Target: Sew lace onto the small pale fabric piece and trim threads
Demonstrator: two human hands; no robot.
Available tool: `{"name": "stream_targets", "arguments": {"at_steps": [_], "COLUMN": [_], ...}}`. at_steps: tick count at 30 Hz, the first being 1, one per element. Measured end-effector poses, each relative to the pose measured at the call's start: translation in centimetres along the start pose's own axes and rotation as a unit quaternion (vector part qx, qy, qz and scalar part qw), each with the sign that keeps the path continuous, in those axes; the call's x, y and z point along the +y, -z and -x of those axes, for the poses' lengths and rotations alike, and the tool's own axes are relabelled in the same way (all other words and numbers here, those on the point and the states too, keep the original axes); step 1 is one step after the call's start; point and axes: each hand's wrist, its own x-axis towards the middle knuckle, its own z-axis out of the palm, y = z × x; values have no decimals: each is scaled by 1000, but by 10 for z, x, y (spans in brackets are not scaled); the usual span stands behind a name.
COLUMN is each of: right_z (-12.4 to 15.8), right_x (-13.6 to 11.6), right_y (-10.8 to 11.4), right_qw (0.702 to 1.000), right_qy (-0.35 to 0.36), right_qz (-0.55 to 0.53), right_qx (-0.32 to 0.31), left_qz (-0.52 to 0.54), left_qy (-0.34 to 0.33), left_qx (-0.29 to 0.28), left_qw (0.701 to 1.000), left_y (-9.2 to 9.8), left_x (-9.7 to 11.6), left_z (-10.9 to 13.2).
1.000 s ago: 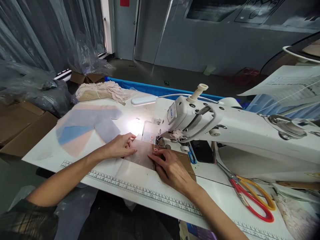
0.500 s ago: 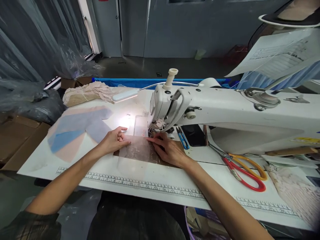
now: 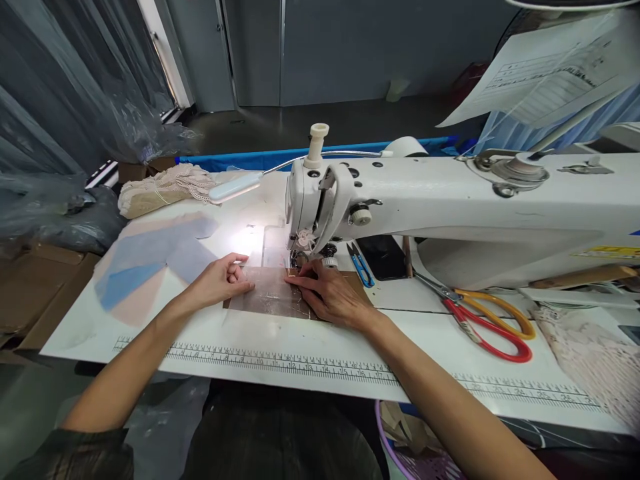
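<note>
A piece of sheer pale fabric (image 3: 265, 285) lies under the needle area of a white sewing machine (image 3: 320, 200), over a brown plate (image 3: 357, 287). At the fabric's left edge is my left hand (image 3: 220, 277), its thumb and curled fingers closed on the edge. My right hand (image 3: 333, 293) rests on the fabric's right side, fingers stretched out and apart, one fingertip close to the presser foot (image 3: 294, 259). The needle itself is too small to make out. A lamp (image 3: 235, 189) lights the spot left of the machine head.
Blue and peach sheer pieces (image 3: 145, 267) lie left, near a lace bundle (image 3: 167, 190). To the right are blue thread snips (image 3: 361, 265), a black phone (image 3: 383, 257) and red-and-orange-handled scissors (image 3: 487, 327). A printed ruler (image 3: 300, 365) follows the front edge; a purple basket (image 3: 395, 453) stands below.
The camera view has shifted, moving the machine slightly left and up in the picture. Both hands stay on the fabric, with little change in their grip.
</note>
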Motion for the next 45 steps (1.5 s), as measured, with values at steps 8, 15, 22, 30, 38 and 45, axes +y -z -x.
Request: {"name": "stream_targets", "arguments": {"at_steps": [8, 15, 22, 30, 38, 45], "right_z": [1, 4, 6, 7, 8, 10], "right_x": [-2, -12, -19, -18, -19, -7], "right_y": [0, 14, 16, 15, 13, -1], "right_qw": [1000, 990, 996, 997, 998, 999], "right_qy": [-9, -69, 17, 8, 12, -1], "right_qz": [-21, -120, -66, -53, -54, -27], "right_qx": [19, 2, -53, -60, -42, 21], "left_qz": [-30, -43, -61, -142, -448, -577], "left_qy": [-15, -12, -3, -91, -432, -413], "left_qx": [6, 9, 8, 124, 8, -2], "left_qw": [999, 999, 998, 978, 783, 705], "left_y": [1, 0, 0, -2, -32, -35], "left_x": [-2, -1, 4, 4, 17, 25], "left_z": [1, 2, 4, 4, -18, -47]}}
